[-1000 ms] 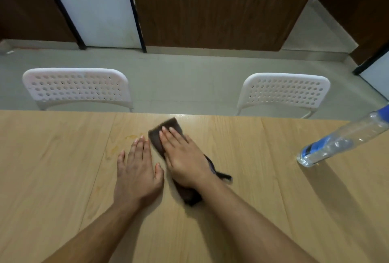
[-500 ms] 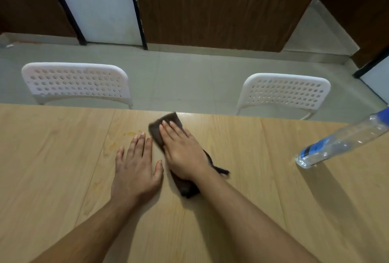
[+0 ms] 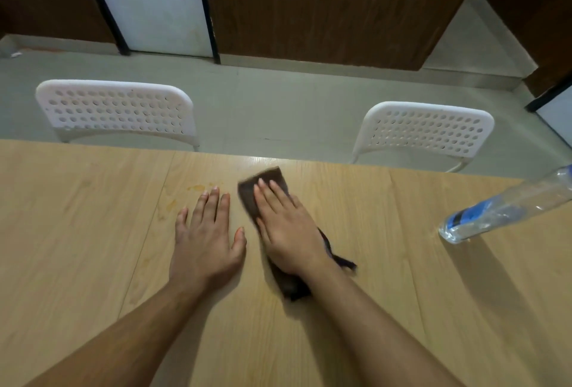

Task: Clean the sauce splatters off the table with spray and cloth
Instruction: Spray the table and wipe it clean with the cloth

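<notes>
Wooden table, mid-frame: flat right hand presses a cloth, mostly hiding it; left hand lies flat beside faint stains; bottle cut off at right.

Lighting moderate and even, from overhead. Soft shadows fall toward the near edge of the surface, longest beside the bottle. Pale glare along the far edge. Cloth ends motion-blurred. Wide-angle distortion bends the chairs and tilts the bottle at the right edge.
</notes>
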